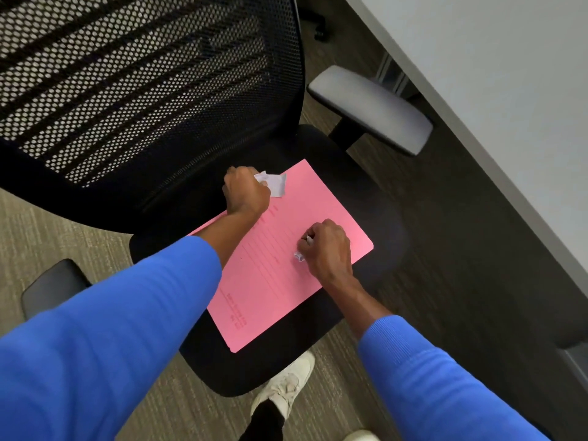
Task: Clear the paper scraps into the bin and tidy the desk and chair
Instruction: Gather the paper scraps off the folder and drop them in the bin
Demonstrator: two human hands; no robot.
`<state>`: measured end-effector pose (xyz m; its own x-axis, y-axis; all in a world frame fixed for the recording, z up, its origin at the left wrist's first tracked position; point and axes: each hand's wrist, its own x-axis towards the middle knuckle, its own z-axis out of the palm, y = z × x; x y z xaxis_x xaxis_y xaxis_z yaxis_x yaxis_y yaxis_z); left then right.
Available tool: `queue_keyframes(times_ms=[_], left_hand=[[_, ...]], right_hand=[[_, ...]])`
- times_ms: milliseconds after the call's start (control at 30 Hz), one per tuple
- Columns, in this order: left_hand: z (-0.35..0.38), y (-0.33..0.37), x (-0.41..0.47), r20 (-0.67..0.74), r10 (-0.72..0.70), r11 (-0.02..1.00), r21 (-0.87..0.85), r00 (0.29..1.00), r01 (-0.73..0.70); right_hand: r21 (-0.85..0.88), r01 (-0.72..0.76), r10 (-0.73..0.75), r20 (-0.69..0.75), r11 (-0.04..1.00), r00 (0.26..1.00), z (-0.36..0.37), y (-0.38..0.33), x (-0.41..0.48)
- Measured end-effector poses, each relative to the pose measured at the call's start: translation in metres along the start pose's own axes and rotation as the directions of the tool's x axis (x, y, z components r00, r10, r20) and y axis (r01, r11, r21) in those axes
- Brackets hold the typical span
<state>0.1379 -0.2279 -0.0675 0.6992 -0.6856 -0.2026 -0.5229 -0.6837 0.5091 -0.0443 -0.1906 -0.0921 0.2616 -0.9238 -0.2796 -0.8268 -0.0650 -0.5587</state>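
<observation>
Head view: over pink folder [286, 259] on chair seat [375, 198], left grip [246, 190] and right grip [327, 246] each clamp paper scraps [273, 183]; binning and tidying remain.

- A pink folder [286, 281] lies flat and slanted, its far corner pointing up and to the right. Faint ruled lines cross its face, and a small block of print near the close end is too small to read.
- Grey-beige carpet [63, 224] with fine streaks covers the floor, and it looks much darker on the right side.
- A white laced shoe [286, 386] stands on the carpet, with a black trouser leg [265, 421] above it.
- The pale toe of a second shoe [361, 436] shows at the bottom edge.
- A black caster [319, 31] sits on the floor far off at the top, blurred.
</observation>
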Motion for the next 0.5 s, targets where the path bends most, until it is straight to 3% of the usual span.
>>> queue_keyframes(times_ms=[167, 500], left_hand=[[-0.001, 0.001, 0.0, -0.044, 0.013, 1.0, -0.003, 0.999, -0.013], [-0.001, 0.0, 0.011, 0.03, 0.051, 0.996, -0.073, 0.998, -0.049]], right_hand=[[0.025, -0.013, 0.012, 0.007, 1.0, 1.0, 0.001, -0.001, 0.001], [0.052, -0.005, 0.005, -0.006, 0.999, 1.0, 0.003, 0.001, 0.001]])
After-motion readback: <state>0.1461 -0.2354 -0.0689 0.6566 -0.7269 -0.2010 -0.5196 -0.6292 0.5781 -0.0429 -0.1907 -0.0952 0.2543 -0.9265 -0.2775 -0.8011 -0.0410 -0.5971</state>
